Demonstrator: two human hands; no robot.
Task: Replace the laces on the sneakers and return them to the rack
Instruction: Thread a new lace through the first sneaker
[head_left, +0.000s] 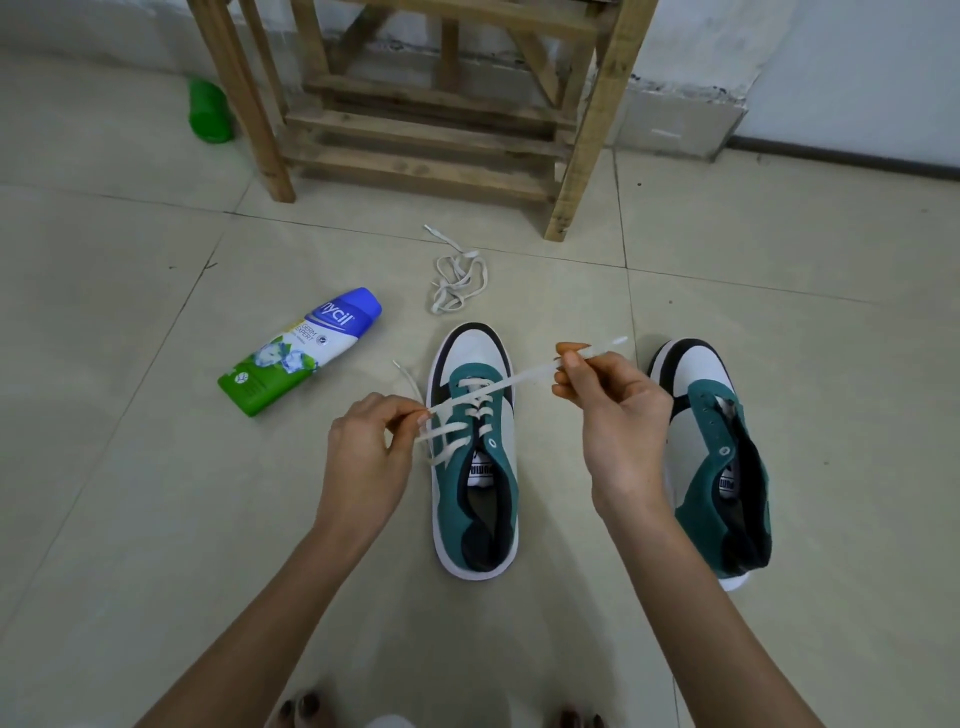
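Floor serves as the work surface here: the pale tiled floor (130, 493) carries everything, and the slatted wooden rack (431, 130) stands at the far side by the wall, where the pair must end up.

The teal-and-white canvas sneaker (452, 499) sits toe-away between the two hands, so both can reach its eyelets; it looks laced about halfway up. The second teal-and-white sneaker (701, 493) stands to its right with bare eyelets, probably parked until its turn.

The right hand (613, 410) pinches the flat white lace (498, 387) close to its tip and holds it taut, up and to the right. The left hand (363, 441) pinches the other run at the shoe's left edge, likely to even the two ends.

A white-and-green plastic bottle with a blue cap (301, 353) lies on its side to the left, well apart. A green plastic bottle (208, 111) lies by the rack's far-left leg.

A loose cream lace (457, 280) lies tangled between the sneaker's toe and the rack, seemingly set aside.
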